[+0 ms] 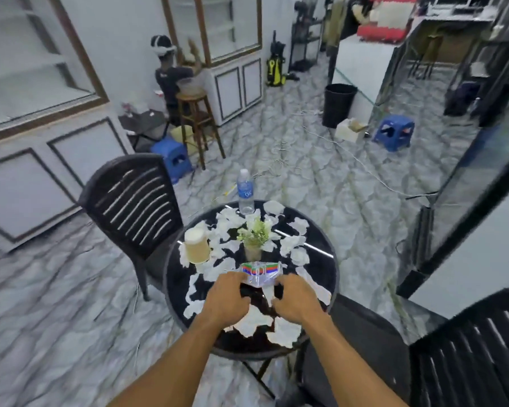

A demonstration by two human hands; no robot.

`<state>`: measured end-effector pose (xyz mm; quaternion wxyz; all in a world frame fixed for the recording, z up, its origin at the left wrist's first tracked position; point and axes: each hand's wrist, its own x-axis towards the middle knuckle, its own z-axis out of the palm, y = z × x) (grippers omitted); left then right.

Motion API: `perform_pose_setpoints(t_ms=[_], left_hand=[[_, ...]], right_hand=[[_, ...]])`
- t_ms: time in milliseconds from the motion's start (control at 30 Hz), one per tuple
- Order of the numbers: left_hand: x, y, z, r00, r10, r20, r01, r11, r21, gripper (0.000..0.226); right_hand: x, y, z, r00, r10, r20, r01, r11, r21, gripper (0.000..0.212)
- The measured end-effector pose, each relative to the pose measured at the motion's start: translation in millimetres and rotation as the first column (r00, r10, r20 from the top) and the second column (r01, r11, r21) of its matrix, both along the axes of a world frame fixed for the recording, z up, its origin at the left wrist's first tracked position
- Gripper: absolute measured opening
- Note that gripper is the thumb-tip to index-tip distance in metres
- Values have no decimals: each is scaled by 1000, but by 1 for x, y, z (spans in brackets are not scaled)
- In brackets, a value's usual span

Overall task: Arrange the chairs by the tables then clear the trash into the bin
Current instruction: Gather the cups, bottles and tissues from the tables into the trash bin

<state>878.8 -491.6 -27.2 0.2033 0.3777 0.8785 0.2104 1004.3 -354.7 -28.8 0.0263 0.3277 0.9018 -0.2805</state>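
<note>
Above the round black counter, left hand and right hand each clamp a grip on the clear colour-striped plastic wrapper between them, torn white paper scraps beneath.

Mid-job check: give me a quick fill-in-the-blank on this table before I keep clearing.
The wrapper is held by ____ hands: left hand, right hand.
The plant stands at the ____ of the table.
The bottle stands at the table's ____ edge.
The colour of the bin is ____.
Missing words: both; centre; far; black.
</note>
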Motion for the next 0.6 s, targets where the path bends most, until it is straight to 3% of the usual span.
perform_pose_setpoints(t_ms=[133, 300, 400, 500, 600], left_hand=[[-33, -8, -2, 986, 165, -10, -165, 986, 6, 63], [-71, -21, 3, 955, 296, -26, -294, 953, 69, 47], [-102, -24, -6, 941, 336, -37, -333, 941, 62, 58], [-132, -19, -22, 937, 348, -15, -347, 937, 45, 67], [-158, -6, -40, 952, 307, -21, -304, 948, 91, 74]], right_hand=[[-55, 1, -3, 991, 127, -35, -129, 991, -38, 41], [-117, -2, -6, 967, 243, -74, -244, 970, -2, 50], [-139, 2, -20, 972, 235, -6, -235, 972, 18, 50], [-142, 6, -45, 976, 207, 61, -209, 977, 30, 30], [-144, 11, -70, 961, 207, 185, -230, 967, 112, 39]])
